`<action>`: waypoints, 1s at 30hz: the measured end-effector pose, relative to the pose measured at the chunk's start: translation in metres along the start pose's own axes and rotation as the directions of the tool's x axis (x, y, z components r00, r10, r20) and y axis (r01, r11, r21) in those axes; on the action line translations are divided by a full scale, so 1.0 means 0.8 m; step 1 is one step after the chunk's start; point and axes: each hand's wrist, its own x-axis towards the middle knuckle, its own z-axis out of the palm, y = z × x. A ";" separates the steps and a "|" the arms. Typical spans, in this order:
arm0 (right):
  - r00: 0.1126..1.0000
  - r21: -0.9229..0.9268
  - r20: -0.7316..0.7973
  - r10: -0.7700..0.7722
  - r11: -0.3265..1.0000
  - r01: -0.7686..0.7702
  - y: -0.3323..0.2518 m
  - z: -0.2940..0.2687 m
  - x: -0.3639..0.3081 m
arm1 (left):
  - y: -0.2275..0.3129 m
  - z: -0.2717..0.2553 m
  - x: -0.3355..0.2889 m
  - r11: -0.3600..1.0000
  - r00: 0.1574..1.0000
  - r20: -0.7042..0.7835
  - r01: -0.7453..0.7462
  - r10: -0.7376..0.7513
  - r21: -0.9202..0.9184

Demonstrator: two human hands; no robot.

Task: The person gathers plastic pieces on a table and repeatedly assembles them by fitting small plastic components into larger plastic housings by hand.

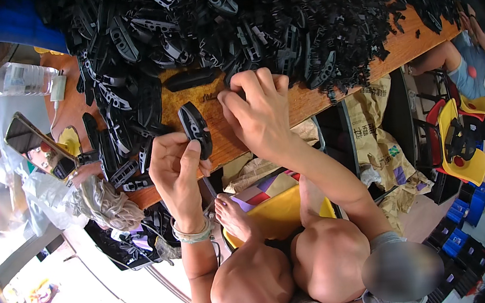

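My left hand (176, 171) holds up a long black plastic shell (194, 130) with rounded ends and a row of openings, pinched between thumb and fingers near the table's front edge. To its right, my right hand (262, 110) is closed, fingers curled in, just over the wooden tabletop (223, 136). Whatever its fingertips may hold is hidden. Small black bits (208, 97) lie on the wood beside those fingertips. Behind both hands, another long black piece (191, 79) lies flat in front of a heap of similar black shells (170, 46).
Small black clip-like parts (336, 27) are piled at the back right. On the left are a phone (41, 147), a clear plastic bottle (22, 79) and a crumpled cloth (105, 206). Brown paper sacks (372, 136) stand below the table. A person (471, 59) sits at the far right.
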 end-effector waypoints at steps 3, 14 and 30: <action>1.000 0.030 -0.023 -0.007 1.000 0.008 -0.004 -0.005 0.000 | 0.005 0.000 0.001 0.959 0.987 0.156 0.080 -0.038 -0.272; 0.802 0.836 0.452 0.391 0.128 -0.534 -0.024 -0.064 -0.015 | -0.006 0.008 -0.010 0.995 0.980 0.201 0.002 0.017 -0.096; 0.992 0.449 0.121 -0.020 0.893 -0.036 -0.005 -0.063 -0.023 | -0.004 0.018 -0.021 0.976 0.974 0.208 0.133 -0.095 -0.174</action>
